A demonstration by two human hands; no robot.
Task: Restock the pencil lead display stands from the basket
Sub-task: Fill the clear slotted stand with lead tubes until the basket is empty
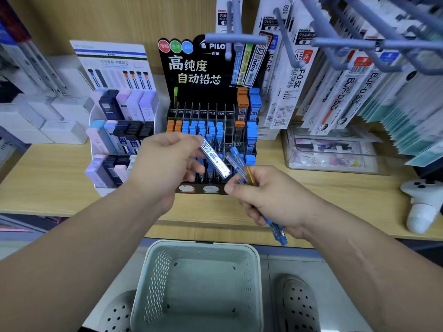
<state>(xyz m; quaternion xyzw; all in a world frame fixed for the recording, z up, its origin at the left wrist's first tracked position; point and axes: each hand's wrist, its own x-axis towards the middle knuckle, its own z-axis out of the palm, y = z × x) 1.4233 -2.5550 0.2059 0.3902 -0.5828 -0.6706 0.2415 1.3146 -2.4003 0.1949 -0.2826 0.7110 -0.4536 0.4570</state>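
1 lead case, likely light, stiff and slick, is pinched by its flat sides in the left hand before the black display stand, while the right hand grips several spare cases.

The black display stand reads "PILO", the held lead case "HB", hanging refill packs "0.5".

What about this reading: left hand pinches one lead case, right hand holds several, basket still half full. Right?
Not quite. The head view shows the basket empty. The left hand does pinch one lead case, and the right hand holds several cases.
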